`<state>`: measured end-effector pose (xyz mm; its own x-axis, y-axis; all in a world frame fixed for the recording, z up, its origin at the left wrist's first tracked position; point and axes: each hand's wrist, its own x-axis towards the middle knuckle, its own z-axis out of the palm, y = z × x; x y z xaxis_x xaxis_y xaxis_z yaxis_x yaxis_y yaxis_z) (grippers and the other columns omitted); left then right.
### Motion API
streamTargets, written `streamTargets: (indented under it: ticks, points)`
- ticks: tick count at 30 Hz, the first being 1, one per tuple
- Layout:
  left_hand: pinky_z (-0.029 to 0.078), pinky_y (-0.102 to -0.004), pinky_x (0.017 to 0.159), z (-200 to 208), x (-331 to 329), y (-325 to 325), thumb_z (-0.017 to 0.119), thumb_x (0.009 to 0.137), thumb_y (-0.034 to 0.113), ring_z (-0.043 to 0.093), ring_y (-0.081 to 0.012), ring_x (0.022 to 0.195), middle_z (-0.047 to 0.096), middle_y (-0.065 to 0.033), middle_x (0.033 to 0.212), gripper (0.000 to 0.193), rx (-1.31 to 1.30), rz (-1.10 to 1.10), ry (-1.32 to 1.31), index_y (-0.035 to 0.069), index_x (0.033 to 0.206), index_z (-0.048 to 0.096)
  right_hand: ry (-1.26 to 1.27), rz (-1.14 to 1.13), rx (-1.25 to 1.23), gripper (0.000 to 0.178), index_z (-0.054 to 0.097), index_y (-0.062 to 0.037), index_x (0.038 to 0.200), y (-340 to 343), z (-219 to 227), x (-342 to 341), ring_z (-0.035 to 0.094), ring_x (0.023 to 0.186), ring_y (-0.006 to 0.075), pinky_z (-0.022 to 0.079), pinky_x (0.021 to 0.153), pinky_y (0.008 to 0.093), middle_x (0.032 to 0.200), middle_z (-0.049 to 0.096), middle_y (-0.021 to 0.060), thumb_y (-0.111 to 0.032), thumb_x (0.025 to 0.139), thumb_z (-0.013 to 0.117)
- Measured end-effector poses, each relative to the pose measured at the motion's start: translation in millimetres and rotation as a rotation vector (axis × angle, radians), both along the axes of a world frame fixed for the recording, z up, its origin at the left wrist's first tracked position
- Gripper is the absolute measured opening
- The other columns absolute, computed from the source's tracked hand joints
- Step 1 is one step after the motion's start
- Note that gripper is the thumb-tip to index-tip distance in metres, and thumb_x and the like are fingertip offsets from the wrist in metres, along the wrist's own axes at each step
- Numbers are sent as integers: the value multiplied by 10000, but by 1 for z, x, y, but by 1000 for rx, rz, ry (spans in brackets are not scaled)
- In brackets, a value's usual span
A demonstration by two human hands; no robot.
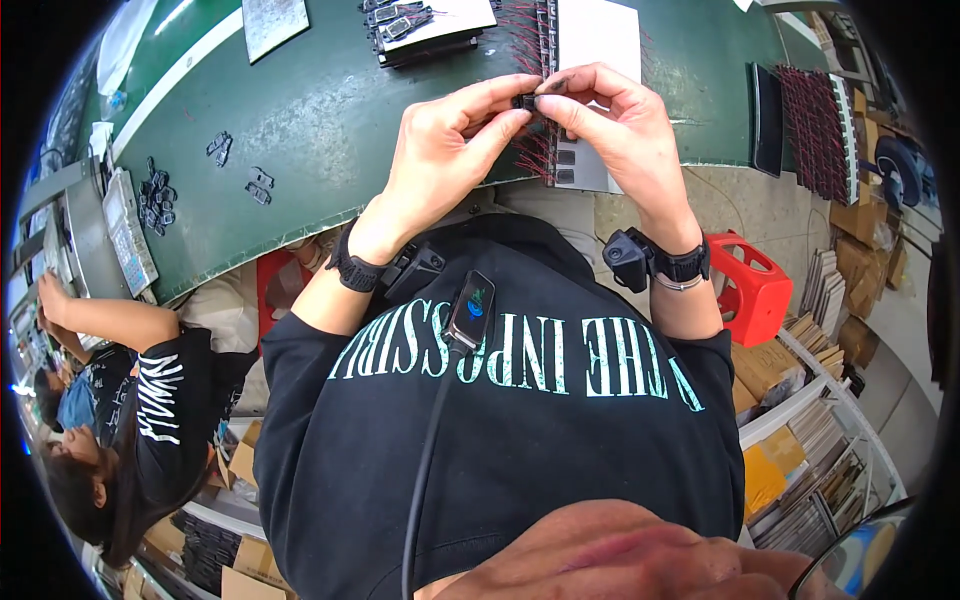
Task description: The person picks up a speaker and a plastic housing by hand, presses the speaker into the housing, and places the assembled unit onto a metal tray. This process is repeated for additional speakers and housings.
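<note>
My left hand [438, 142] and my right hand [636, 138] meet above the green table [320, 110], thumbs and fingers pinched. Between the fingertips is a small black plastic part [525, 101], mostly covered, so its exact kind is unclear. Both hands appear to grip it, one from each side. Just beneath lies a white board [600, 35] bearing a row of black parts. Thin red wires [533, 155] stick out along its left side, and my right hand hides some of the board.
Loose black parts [260, 185] and a dark pile [157, 198] lie at left. A white-topped stack [430, 45] stands at the far side. Red-wired parts [812, 135] sit at right. A red stool [755, 290] is below the table. Someone's arm [120, 318] reaches in at left.
</note>
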<state>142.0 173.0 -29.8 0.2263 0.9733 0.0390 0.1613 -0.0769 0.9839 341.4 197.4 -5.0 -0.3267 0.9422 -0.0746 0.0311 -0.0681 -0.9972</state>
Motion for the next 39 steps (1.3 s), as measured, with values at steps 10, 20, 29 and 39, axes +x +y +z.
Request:
streamTargets:
  ticks: [10, 20, 29, 39]
  points:
    - [579, -240, 774, 0, 3, -5, 681, 921, 28, 697, -83, 847, 750, -74, 929, 324, -23, 19, -171, 38, 1245, 670, 147, 123, -153, 163, 636, -14, 1069, 5, -4, 4, 609, 857, 72, 515, 757, 221, 997, 638, 18, -70, 929, 699]
    - [581, -243, 779, 3, 2, -4, 650, 942, 36, 707, -103, 863, 750, -80, 953, 273, -16, 6, -133, 12, 1213, 671, 74, 215, -57, 178, 543, -20, 1059, 15, -5, 1, 586, 879, 79, 503, 817, 232, 1016, 580, 15, 5, 929, 661]
    - [592, -274, 748, 19, -12, 3, 632, 957, 45, 704, -119, 862, 728, -86, 957, 158, -176, 24, -32, -28, 1095, 655, -223, 166, 174, 113, 573, -4, 995, 3, 11, -15, 592, 875, 79, 503, 800, 228, 984, 592, 8, 25, 920, 652]
    - [547, -310, 609, 37, -11, 20, 699, 904, 107, 720, -176, 702, 720, -105, 804, 150, 265, 171, 197, 26, 1029, 685, -227, 51, 272, 151, 673, -3, 1037, 29, 34, -20, 616, 821, 61, 499, 733, 217, 900, 667, 16, -58, 901, 709]
